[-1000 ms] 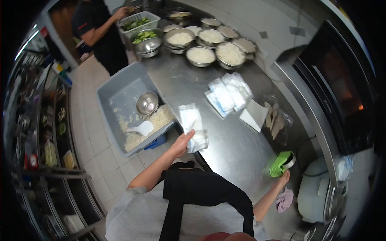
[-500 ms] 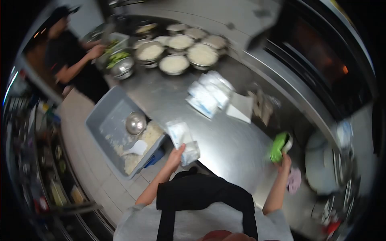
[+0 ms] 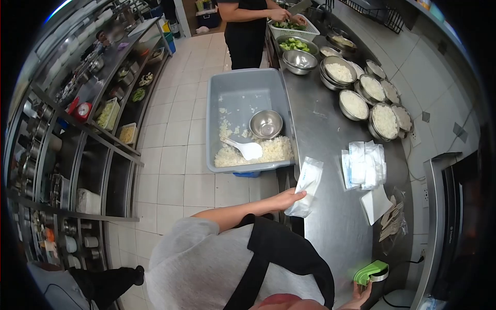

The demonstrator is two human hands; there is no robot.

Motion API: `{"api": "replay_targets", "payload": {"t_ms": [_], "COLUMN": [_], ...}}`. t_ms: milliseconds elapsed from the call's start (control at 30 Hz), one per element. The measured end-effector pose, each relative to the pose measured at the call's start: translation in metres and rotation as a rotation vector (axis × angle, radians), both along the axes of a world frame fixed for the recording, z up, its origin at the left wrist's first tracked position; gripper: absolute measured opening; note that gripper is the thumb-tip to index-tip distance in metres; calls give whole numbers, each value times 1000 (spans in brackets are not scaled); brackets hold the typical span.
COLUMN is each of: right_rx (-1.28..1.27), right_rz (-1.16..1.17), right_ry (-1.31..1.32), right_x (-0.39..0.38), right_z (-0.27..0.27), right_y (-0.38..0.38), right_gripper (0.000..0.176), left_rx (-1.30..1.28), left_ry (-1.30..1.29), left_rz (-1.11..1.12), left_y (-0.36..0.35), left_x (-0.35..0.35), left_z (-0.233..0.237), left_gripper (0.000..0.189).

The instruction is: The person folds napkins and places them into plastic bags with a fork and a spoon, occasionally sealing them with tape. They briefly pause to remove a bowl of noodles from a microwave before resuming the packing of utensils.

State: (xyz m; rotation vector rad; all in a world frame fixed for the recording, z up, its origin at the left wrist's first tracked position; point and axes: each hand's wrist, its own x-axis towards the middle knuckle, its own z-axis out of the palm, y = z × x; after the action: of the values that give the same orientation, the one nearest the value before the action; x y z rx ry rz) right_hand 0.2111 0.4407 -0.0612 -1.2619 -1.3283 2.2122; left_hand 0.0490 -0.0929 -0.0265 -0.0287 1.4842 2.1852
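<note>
My left hand (image 3: 291, 199) grips a white plastic packet (image 3: 309, 187) with faint blue print, held over the near edge of the steel counter. Close by on its left stands a grey tub (image 3: 247, 85) with cooked rice (image 3: 276, 150), a white rice paddle (image 3: 249, 150) and a metal bowl (image 3: 266, 124). Down at the lower right, my right hand (image 3: 360, 292) has its fingers around a green tape dispenser (image 3: 369, 271) with a roll in it. More white packets (image 3: 364, 165) lie in a pile on the counter, beyond my left hand.
Metal bowls of rice (image 3: 354, 105) crowd the far counter. White paper (image 3: 375, 204) and wooden forks (image 3: 392, 221) in plastic lie near the wall. A co-worker (image 3: 248, 31) cuts greens at the counter's end. Shelving (image 3: 98, 134) lines the left; another person's leg (image 3: 111, 284) shows lower left.
My view has swung to the left, so the tub now sits in the middle and the counter at right. Both hands still hold the same things.
</note>
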Motion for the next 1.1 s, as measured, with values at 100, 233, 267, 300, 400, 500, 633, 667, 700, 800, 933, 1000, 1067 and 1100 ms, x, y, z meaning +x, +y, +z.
{"api": "replay_targets", "payload": {"t_ms": [100, 233, 267, 300, 400, 500, 633, 667, 700, 800, 933, 1000, 1067, 1100], "right_rx": [51, -47, -112, -106, -36, 328, 247, 347, 451, 382, 672, 172, 220, 270], "right_rz": [-15, -76, -78, 7, -15, 68, -55, -83, -109, -129, -38, -234, -249, -263], "right_ry": [-32, -130, -143, -108, -53, 82, 153, 135, 116, 18, 166, 245, 261, 278], "right_x": [-6, -17, -15, -9, -8, 6, -4, -5, -6, -8, 3, 1, 5, 7], "right_z": [9, 11, 12, 11, 4, 5, 37, 35, 34, 5, -61, -50, -57, -61], "right_y": [-14, -9, -4, 0, -1, -28, -84, -87, -87, -48, -1, -4, -13, -16], "right_gripper": [47, 43, 40, 40, 49, 50, 51, 53, 54, 53, 53, 50, 50, 50], "left_rx": [4, -44, -49, -41, 12, -38, -68, -73, -69, -57, -83, -80, -72, -70], "left_ry": [11, 32, 22, 29, 10, 1, -34, -27, -24, -42, -41, -40, -34, -37], "left_rz": [40, -13, -32, -17, -19, -14, -17, -18, -19, -12, -5, 7, -32, -37], "left_y": [-5, -7, -5, -3, -1, -3, -4, -4, -3, -3, -2, -2, -3, -2], "left_x": [2, 4, 5, 5, 6, 10, 8, 7, 7, 8, 8, 6, 4, 3], "left_z": [0, 7, 10, 7, 4, 10, 2, 2, 3, 10, 14, 13, 10, 7], "left_gripper": [49, 49, 50, 49, 49, 49, 51, 51, 51, 53, 54, 54, 54, 54]}}
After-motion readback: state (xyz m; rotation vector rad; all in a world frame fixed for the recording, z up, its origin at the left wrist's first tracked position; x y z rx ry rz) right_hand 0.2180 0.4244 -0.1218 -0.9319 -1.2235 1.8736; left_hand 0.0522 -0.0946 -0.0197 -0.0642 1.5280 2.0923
